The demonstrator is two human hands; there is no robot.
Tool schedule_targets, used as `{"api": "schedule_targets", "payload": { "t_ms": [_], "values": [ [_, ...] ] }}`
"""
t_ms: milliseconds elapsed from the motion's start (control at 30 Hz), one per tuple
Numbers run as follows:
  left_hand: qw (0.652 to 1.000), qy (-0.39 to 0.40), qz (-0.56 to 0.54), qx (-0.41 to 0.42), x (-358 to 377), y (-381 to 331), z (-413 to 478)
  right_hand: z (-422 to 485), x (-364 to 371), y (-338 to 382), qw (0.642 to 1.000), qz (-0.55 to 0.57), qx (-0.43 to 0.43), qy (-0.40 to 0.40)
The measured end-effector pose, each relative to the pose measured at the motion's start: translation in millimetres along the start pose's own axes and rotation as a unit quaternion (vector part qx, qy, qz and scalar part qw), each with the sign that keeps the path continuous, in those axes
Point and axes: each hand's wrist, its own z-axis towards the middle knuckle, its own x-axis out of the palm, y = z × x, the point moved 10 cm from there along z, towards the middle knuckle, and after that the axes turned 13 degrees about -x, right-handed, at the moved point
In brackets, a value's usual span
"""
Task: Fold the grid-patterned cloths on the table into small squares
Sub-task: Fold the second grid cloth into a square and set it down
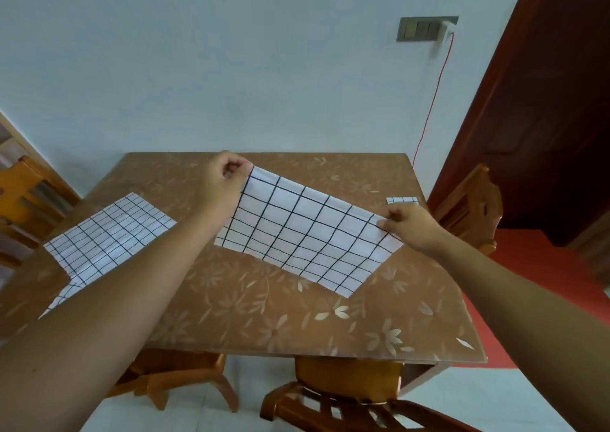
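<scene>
A white cloth with a black grid [303, 236] is held up over the middle of the brown flowered table [264, 316], doubled along its top edge. My left hand [221, 180] pinches its top left corner. My right hand [409, 227] pinches its top right corner. The cloth's lower edge hangs down close to the tabletop. A second grid cloth [105, 236] lies spread flat on the left side of the table, partly hidden by my left forearm. A small folded grid square [402, 200] sits at the table's far right edge.
Wooden chairs stand around the table: one at the near edge [346, 385], one at the near left [171, 378], one at the right [468, 207], one at the far left [23, 187]. A red cable [432, 101] hangs from a wall socket behind the table.
</scene>
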Motion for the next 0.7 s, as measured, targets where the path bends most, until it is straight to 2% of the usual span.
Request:
{"api": "schedule_targets", "payload": {
  "t_ms": [233,433,700],
  "values": [
    [0.996,-0.063,-0.003,-0.056,4.9,27.8,-6.7,-1.1,-31.1,-21.2,0.989,0.124,0.020,-0.072],
    [0.992,-0.057,-0.019,-0.110,11.4,51.8,-5.7,4.8,-46.1,-28.8,0.976,0.185,0.049,-0.102],
    [0.985,-0.067,0.009,-0.156,1.0,72.0,-6.0,32.0,-55.0,-7.1,0.956,0.271,0.014,-0.114]
  ]
}}
